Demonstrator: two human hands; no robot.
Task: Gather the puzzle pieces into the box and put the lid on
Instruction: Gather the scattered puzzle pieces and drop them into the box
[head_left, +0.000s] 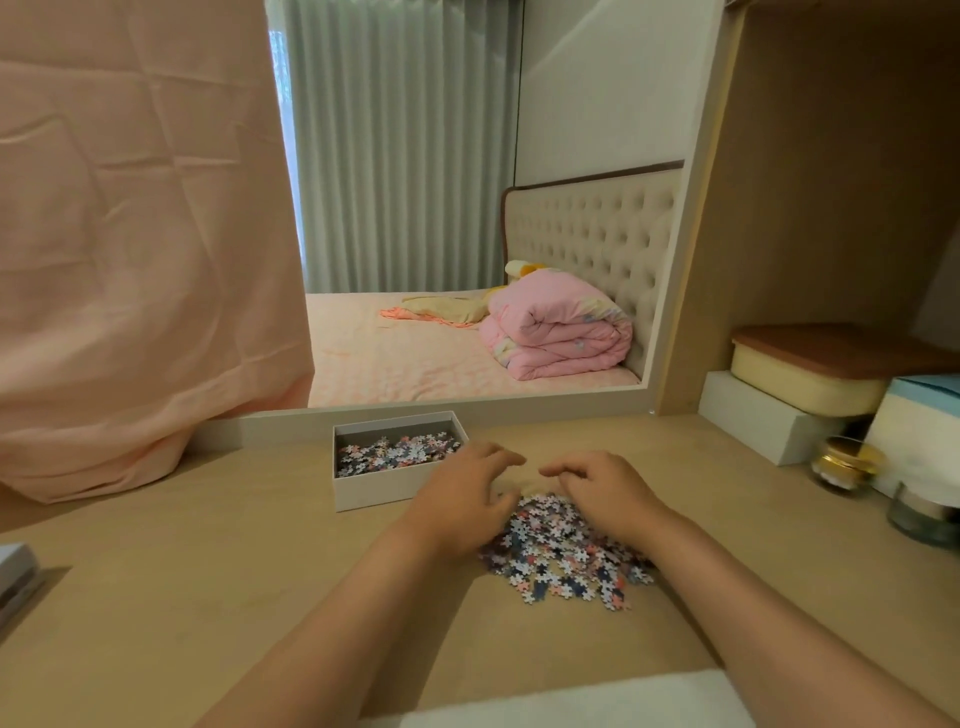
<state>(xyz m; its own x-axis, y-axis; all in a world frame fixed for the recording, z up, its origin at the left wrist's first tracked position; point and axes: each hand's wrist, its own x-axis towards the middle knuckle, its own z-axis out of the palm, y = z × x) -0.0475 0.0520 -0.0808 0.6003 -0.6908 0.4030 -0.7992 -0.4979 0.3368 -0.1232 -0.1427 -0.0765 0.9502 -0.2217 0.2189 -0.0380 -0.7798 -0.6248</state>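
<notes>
Left hand (462, 493) and right hand (605, 491) cupping far edge of loose puzzle pieces (563, 553) heaped on desk (208, 571), fingers curled, gripping nothing firmly. Box (387, 491) sitting open just left of hands, partly filled. Lid not identifiable. Pieces likely light, thin, sliding and scattering easily; better scooping from both sides, palms closing under heap.
</notes>
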